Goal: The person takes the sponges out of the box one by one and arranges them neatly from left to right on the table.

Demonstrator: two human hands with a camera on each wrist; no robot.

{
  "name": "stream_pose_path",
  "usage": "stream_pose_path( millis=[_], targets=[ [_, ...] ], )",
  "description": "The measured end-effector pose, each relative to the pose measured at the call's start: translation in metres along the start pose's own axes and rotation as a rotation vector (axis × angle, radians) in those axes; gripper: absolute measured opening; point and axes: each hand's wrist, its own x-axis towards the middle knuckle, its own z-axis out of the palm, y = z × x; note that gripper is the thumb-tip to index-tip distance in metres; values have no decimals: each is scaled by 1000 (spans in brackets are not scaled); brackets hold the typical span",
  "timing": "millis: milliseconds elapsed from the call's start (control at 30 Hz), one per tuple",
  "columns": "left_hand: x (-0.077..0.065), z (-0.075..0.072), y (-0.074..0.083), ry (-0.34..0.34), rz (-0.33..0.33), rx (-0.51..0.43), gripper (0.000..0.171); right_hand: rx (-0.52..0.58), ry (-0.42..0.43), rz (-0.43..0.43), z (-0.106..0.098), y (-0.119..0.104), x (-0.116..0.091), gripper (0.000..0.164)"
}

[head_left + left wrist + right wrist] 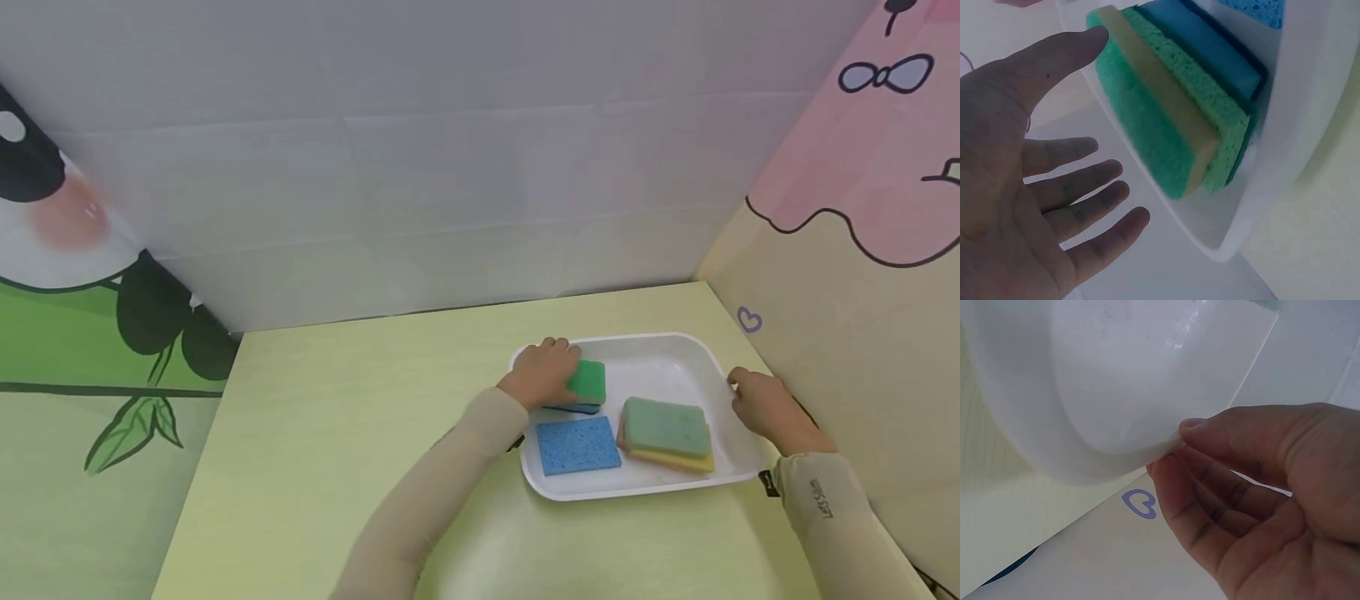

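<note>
A white tray (660,367) holds several sponges. My left hand (543,372) is over the stack at its back left, fingers spread and relaxed. Topmost there is a green sponge (591,382) with a tan layer; in the left wrist view my thumb (1094,45) overlaps its edge. Beneath it are a speckled green sponge (1179,75) and a dark blue sponge (1210,50). My right hand (768,408) pinches the tray's right rim between thumb (1200,427) and fingers.
A flat blue sponge (577,446) lies at the tray's front left. Beside it, a pale green sponge (663,427) sits on a yellow one (693,460). The tray stands on a pale yellow table (337,458), close to the right-hand wall (862,333). A grey wall (450,167) rises behind.
</note>
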Motion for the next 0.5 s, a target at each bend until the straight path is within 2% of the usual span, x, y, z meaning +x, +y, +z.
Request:
stream_pose_path(
  millis=[200, 500],
  targets=[
    [10, 6, 2, -39, -4, 27, 66, -12, 12, -6, 3, 4, 1, 24],
    [18, 10, 1, -96, -28, -8, 62, -34, 15, -14, 4, 6, 2, 22]
  ],
)
